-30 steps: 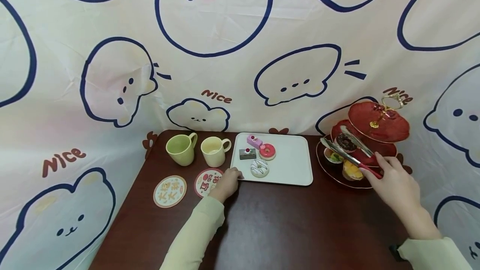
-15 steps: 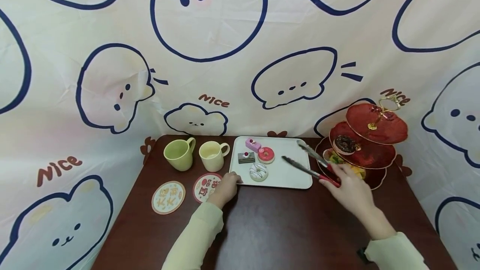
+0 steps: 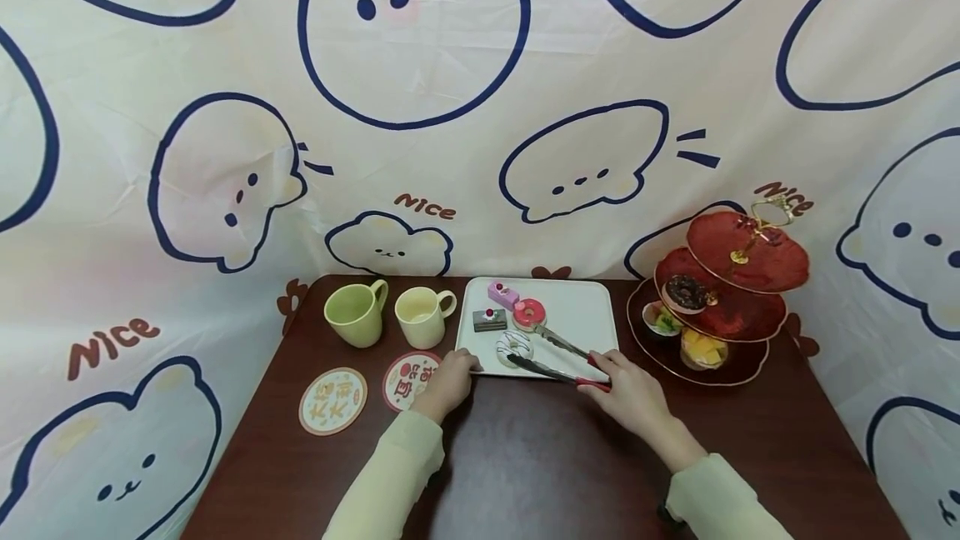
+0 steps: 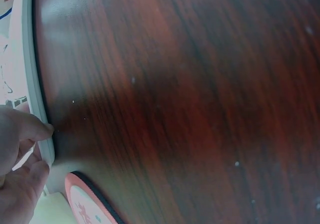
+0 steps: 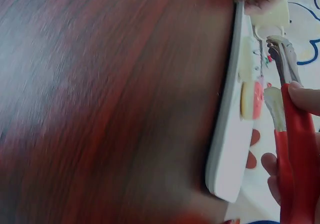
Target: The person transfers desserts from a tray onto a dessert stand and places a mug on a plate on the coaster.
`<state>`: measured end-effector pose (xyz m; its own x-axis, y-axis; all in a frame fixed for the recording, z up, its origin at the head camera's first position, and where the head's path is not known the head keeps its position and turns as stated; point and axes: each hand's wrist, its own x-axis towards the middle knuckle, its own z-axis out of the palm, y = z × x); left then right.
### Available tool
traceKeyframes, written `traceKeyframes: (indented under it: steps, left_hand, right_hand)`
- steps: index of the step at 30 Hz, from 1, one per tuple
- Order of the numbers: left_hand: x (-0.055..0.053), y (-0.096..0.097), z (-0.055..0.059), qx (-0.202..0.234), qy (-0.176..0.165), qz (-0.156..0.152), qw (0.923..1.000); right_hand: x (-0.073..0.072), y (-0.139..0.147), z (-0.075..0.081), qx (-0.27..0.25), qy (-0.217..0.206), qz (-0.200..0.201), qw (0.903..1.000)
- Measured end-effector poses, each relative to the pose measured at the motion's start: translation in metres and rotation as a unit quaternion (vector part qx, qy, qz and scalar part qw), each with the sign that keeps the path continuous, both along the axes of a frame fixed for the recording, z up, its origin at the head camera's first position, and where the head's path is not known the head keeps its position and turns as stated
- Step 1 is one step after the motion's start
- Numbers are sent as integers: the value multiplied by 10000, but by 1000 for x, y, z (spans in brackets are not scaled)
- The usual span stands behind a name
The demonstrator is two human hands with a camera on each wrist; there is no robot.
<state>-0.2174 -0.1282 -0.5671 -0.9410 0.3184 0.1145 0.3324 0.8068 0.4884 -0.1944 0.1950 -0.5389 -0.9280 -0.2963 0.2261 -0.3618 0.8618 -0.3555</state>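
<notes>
My left hand (image 3: pixel 447 383) pinches the front left corner of the white tray (image 3: pixel 581 311); its thumb and fingers lie on the rim in the left wrist view. My right hand (image 3: pixel 632 394) grips red-handled metal tongs (image 5: pixel 300 159). Their tips are spread apart around the right side of the white striped donut (image 3: pixel 508 343), one near its front, the other close to the pink donut (image 3: pixel 529 312). A dark cake slice (image 3: pixel 490 322) and a pink cake slice (image 3: pixel 502 296) also lie on the tray's left half.
A red three-tier stand (image 3: pixel 776 261) at the right holds a chocolate donut (image 3: pixel 685 293), a green-topped tart (image 3: pixel 663 322) and a yellow-topped tart (image 3: pixel 703 350). Green (image 3: pixel 354 317) and cream (image 3: pixel 422 320) mugs stand left of the tray, behind two round coasters (image 3: pixel 333 401).
My right hand has carried the tongs left from the tiered stand to the white striped donut on the tray. My left hand stays at the tray's corner.
</notes>
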Motion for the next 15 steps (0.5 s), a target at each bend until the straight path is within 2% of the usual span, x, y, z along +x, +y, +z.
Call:
traceKeyframes:
  steps: [15]
  left_hand:
    - [-1, -3, -9, 33, 191, -46, 9998]
  right_hand:
    - [-7, -17, -17, 209, -86, -6, 9997]
